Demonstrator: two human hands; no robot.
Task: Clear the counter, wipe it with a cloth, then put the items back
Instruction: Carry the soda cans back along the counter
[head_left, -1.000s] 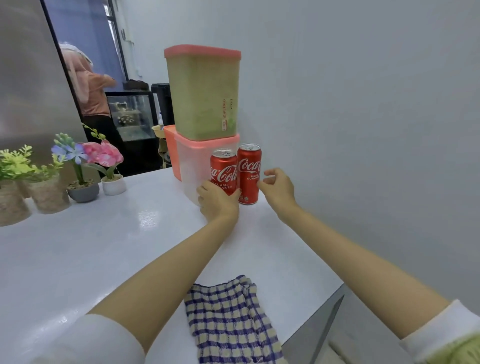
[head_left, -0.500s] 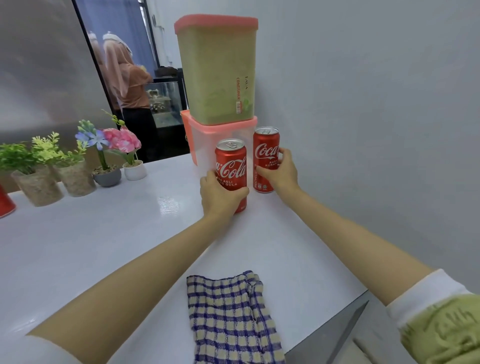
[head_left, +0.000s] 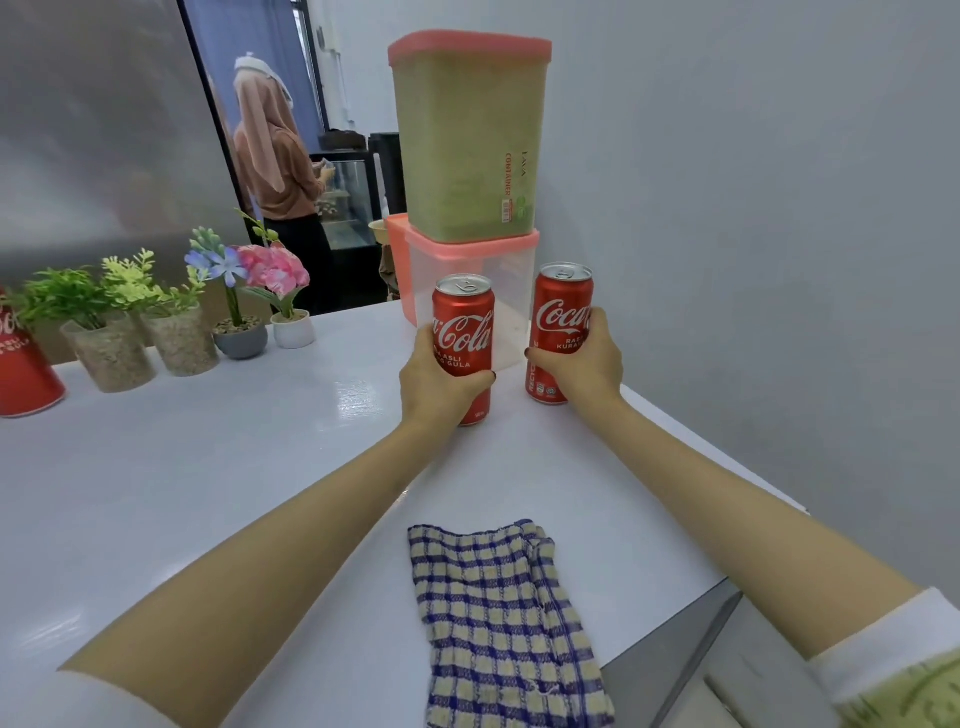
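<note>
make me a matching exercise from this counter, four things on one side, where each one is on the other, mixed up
Things:
1. left can
2. right can
3. checked cloth
4. green container

Places:
a. stacked on the clear box
b. gripped by the right hand
c. lying flat near the front edge of the counter
d. gripped by the left hand

Pairs: 1-d, 2-b, 3-c, 4-a

A plain pale grey wall (head_left: 753, 208) runs to the right of the dark-framed doorway (head_left: 270, 78). Left of the doorway stands a glossy grey panel (head_left: 93, 130). Through it, a person (head_left: 275, 171) faces a glass display case (head_left: 348, 208). Below it, the white surface (head_left: 208, 467) reflects soft light.
</note>
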